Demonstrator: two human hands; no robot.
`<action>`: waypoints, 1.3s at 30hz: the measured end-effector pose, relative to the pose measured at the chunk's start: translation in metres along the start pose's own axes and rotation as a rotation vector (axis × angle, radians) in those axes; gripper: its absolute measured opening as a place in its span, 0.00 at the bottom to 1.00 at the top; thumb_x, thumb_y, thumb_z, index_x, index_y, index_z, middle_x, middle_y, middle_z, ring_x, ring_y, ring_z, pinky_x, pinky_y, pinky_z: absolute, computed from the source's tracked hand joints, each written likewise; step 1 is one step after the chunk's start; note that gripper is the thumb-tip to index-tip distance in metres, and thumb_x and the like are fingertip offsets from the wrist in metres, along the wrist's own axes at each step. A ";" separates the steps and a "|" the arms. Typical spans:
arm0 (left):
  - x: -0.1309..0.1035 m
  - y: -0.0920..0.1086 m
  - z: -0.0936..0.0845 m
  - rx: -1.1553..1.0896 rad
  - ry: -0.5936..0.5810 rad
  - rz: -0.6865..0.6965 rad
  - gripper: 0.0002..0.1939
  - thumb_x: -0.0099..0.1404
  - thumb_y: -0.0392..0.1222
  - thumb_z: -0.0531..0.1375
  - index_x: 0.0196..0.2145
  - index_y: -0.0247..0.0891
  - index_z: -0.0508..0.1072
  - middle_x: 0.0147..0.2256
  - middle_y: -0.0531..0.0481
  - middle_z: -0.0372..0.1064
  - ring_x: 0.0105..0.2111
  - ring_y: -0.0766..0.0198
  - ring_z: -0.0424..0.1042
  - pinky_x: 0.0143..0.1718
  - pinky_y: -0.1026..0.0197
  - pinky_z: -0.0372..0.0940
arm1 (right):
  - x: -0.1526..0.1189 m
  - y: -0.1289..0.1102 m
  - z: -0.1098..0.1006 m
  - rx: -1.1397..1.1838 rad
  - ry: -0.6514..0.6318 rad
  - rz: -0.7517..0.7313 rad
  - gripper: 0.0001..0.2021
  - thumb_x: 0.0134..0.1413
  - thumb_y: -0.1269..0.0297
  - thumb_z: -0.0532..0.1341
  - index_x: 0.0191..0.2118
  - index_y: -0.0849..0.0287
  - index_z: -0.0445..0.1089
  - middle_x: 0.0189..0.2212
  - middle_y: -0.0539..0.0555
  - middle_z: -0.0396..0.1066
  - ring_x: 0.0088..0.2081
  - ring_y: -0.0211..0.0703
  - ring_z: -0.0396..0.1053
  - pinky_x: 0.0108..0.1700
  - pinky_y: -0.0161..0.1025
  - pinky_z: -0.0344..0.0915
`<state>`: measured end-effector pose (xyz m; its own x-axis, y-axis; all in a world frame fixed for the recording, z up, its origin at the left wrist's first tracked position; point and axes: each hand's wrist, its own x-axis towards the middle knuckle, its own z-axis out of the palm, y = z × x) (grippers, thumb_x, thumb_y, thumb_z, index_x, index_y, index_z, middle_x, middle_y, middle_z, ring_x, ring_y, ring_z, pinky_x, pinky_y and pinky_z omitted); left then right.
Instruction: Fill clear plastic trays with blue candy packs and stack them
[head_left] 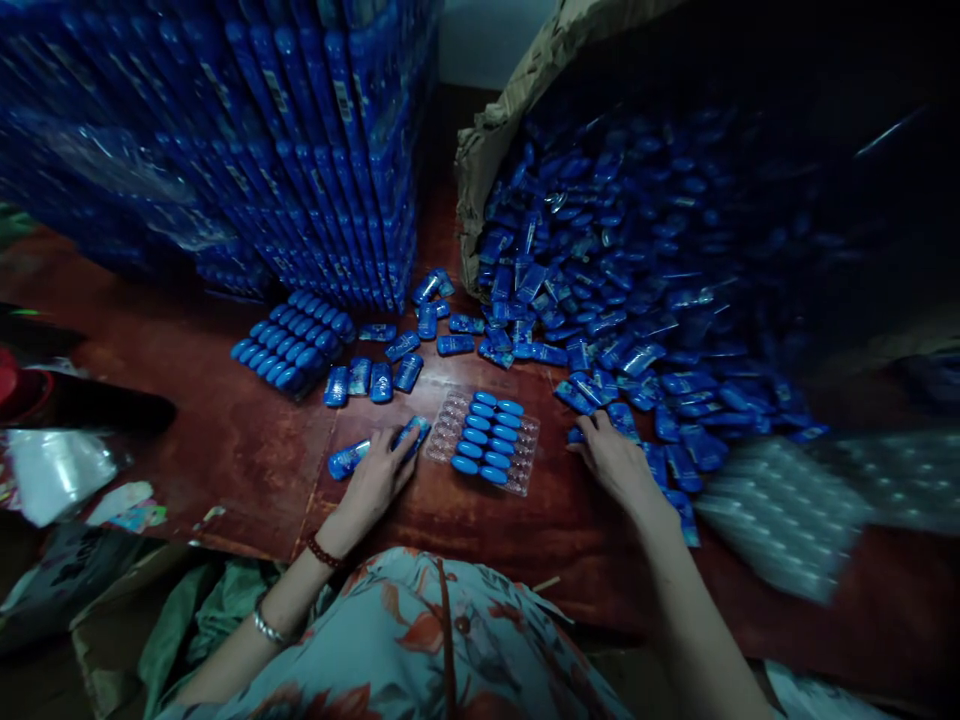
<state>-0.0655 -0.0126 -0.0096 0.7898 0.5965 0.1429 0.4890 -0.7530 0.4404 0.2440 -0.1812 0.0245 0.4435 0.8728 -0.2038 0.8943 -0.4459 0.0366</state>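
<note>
A clear plastic tray [529, 452] lies on the table, its middle two columns filled with blue oval pieces [476, 437] and its outer cups bare. To its left, my left hand [384, 462] is closed over a blue packet [420, 428], with another packet [346, 460] beside the fingers. On the right, my right hand [609, 455] reaches to the near edge of the loose blue packets [592, 388]. Its fingertips touch a packet there; whether they grip it is hidden. Several more packets [381, 382] lie behind the tray.
Tall stacks of blue filled trays [337, 150] stand at the back left, a smaller filled stack [292, 345] before them. An open carton [480, 170] spills packets at the back right. Clear trays [787, 510] lie right; a dark bottle [90, 400] lies left.
</note>
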 end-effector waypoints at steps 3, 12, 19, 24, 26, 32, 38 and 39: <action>0.001 0.000 -0.020 -0.111 0.170 -0.048 0.18 0.67 0.39 0.50 0.55 0.43 0.64 0.47 0.43 0.61 0.44 0.59 0.66 0.46 0.56 0.66 | -0.013 0.001 0.005 0.245 0.216 0.046 0.11 0.57 0.59 0.56 0.42 0.59 0.66 0.39 0.58 0.69 0.34 0.46 0.71 0.28 0.38 0.65; 0.064 0.017 -0.009 -0.290 0.205 0.153 0.12 0.67 0.36 0.51 0.48 0.37 0.65 0.40 0.45 0.67 0.41 0.61 0.68 0.43 0.58 0.66 | -0.007 -0.066 0.036 1.236 0.712 0.337 0.14 0.51 0.57 0.60 0.41 0.59 0.67 0.35 0.55 0.73 0.34 0.42 0.72 0.38 0.41 0.70; 0.091 0.002 -0.003 -0.123 0.149 0.334 0.12 0.68 0.36 0.49 0.47 0.36 0.66 0.38 0.44 0.66 0.38 0.61 0.67 0.39 0.59 0.67 | -0.006 -0.060 0.038 0.879 0.683 0.133 0.11 0.56 0.60 0.57 0.42 0.58 0.69 0.36 0.55 0.73 0.37 0.43 0.71 0.42 0.42 0.68; 0.092 0.001 -0.009 -0.174 0.156 0.318 0.13 0.67 0.34 0.50 0.48 0.37 0.65 0.40 0.44 0.64 0.40 0.62 0.67 0.40 0.60 0.66 | -0.003 -0.052 0.026 0.801 0.739 0.030 0.09 0.57 0.63 0.56 0.41 0.58 0.69 0.35 0.54 0.74 0.36 0.41 0.72 0.41 0.40 0.69; 0.091 0.002 -0.006 -0.183 0.151 0.310 0.12 0.67 0.33 0.50 0.48 0.37 0.64 0.39 0.45 0.64 0.39 0.63 0.67 0.40 0.61 0.66 | 0.002 -0.049 0.026 0.775 0.788 0.069 0.08 0.57 0.63 0.57 0.41 0.58 0.69 0.34 0.54 0.74 0.36 0.41 0.72 0.40 0.40 0.69; 0.089 0.005 0.000 -0.068 0.036 0.340 0.15 0.65 0.29 0.46 0.47 0.34 0.65 0.37 0.44 0.63 0.37 0.60 0.65 0.37 0.59 0.65 | 0.011 -0.038 0.025 0.743 0.566 -0.162 0.10 0.59 0.66 0.52 0.44 0.57 0.67 0.36 0.55 0.71 0.38 0.43 0.71 0.42 0.42 0.69; 0.111 0.020 -0.018 0.094 -0.155 0.368 0.13 0.65 0.28 0.45 0.40 0.36 0.67 0.34 0.46 0.62 0.34 0.61 0.63 0.36 0.60 0.64 | 0.019 -0.038 -0.009 0.398 0.274 -0.332 0.19 0.53 0.79 0.49 0.48 0.58 0.65 0.36 0.56 0.68 0.38 0.44 0.67 0.38 0.39 0.67; 0.115 0.022 -0.021 0.114 -0.189 0.384 0.13 0.65 0.28 0.46 0.40 0.36 0.67 0.35 0.46 0.63 0.35 0.61 0.64 0.36 0.60 0.64 | 0.020 -0.040 -0.014 0.347 0.251 -0.336 0.21 0.51 0.81 0.48 0.48 0.58 0.66 0.35 0.56 0.68 0.38 0.44 0.67 0.37 0.38 0.66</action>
<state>0.0287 0.0451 0.0351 0.9708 0.2141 0.1083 0.1760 -0.9423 0.2846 0.2179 -0.1432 0.0329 0.1746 0.9803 0.0925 0.9362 -0.1362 -0.3241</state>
